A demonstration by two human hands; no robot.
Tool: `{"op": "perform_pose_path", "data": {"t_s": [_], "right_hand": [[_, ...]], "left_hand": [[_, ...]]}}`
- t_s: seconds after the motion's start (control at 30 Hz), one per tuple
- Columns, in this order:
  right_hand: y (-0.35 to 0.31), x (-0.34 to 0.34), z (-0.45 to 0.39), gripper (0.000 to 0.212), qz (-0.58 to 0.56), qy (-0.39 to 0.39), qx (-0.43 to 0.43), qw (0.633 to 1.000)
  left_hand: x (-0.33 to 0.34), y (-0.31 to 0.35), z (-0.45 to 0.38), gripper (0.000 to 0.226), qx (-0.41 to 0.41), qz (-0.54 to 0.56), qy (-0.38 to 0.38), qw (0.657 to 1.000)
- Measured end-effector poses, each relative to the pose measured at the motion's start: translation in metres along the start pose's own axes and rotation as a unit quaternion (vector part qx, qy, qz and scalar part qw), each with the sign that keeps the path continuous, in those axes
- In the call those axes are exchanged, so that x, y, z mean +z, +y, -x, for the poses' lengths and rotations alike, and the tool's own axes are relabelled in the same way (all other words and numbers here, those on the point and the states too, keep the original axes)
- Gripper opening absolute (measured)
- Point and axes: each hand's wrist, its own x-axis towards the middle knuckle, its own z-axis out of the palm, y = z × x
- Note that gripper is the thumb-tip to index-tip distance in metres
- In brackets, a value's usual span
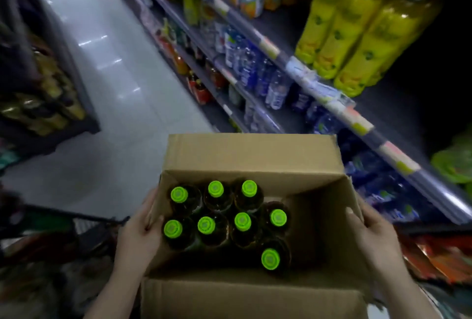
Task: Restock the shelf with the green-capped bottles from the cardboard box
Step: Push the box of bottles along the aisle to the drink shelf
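Note:
An open cardboard box (251, 155) is held in front of me, flaps folded outward. Several dark bottles with bright green caps (242, 221) stand upright in its left and middle part; the box's right part holds nothing. My left hand (139, 229) grips the left wall, thumb over the rim. My right hand (370, 231) grips the right wall the same way. The shelf (332, 106) runs along the right side of the aisle, slanting away from me.
Yellow bottles (357, 27) stand on the upper right shelf, with dark room beside them. Blue-labelled water bottles (258, 73) fill the lower shelves. A dark rack of goods (46, 93) stands on the left. Pale floor (107, 68) stretches ahead.

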Motion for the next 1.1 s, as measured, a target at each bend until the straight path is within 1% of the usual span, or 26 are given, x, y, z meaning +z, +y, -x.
{"op": "perform_pose_path", "data": {"t_s": [0.13, 0.23, 0.37, 0.5, 0.6, 0.77, 0.83, 0.97, 1.1], "right_hand": [[-0.06, 0.055, -0.031, 0.042, 0.05, -0.074, -0.067, 0.994], [-0.099, 0.097, -0.058, 0.043, 0.076, -0.118, -0.112, 0.984], [-0.15, 0.153, -0.087, 0.04, 0.077, -0.167, -0.123, 0.975], [-0.202, 0.211, -0.12, 0.039, 0.084, -0.209, -0.136, 0.965], [-0.239, 0.257, -0.152, 0.04, 0.076, -0.242, -0.147, 0.956], [-0.311, 0.329, -0.213, 0.042, 0.072, -0.275, -0.153, 0.947], [-0.341, 0.352, -0.234, 0.042, 0.075, -0.284, -0.167, 0.941], [-0.398, 0.4, -0.27, 0.04, 0.087, -0.286, -0.186, 0.936], [-0.448, 0.453, -0.3, 0.04, 0.097, -0.276, -0.177, 0.94]], "left_hand": [[-0.048, -0.017, -0.016, 0.069, -0.068, 0.028, 0.07, 0.995], [-0.075, -0.025, -0.029, 0.069, -0.094, 0.059, 0.102, 0.989], [-0.103, -0.034, -0.057, 0.074, -0.128, 0.058, 0.144, 0.98], [-0.123, -0.033, -0.099, 0.07, -0.145, 0.061, 0.172, 0.972], [-0.131, -0.025, -0.14, 0.065, -0.156, 0.076, 0.208, 0.963], [-0.153, -0.013, -0.221, 0.066, -0.185, 0.108, 0.228, 0.95], [-0.168, -0.003, -0.253, 0.07, -0.195, 0.108, 0.234, 0.946], [-0.197, 0.009, -0.319, 0.062, -0.186, 0.126, 0.252, 0.941], [-0.228, 0.012, -0.392, 0.061, -0.183, 0.108, 0.263, 0.941]]}}
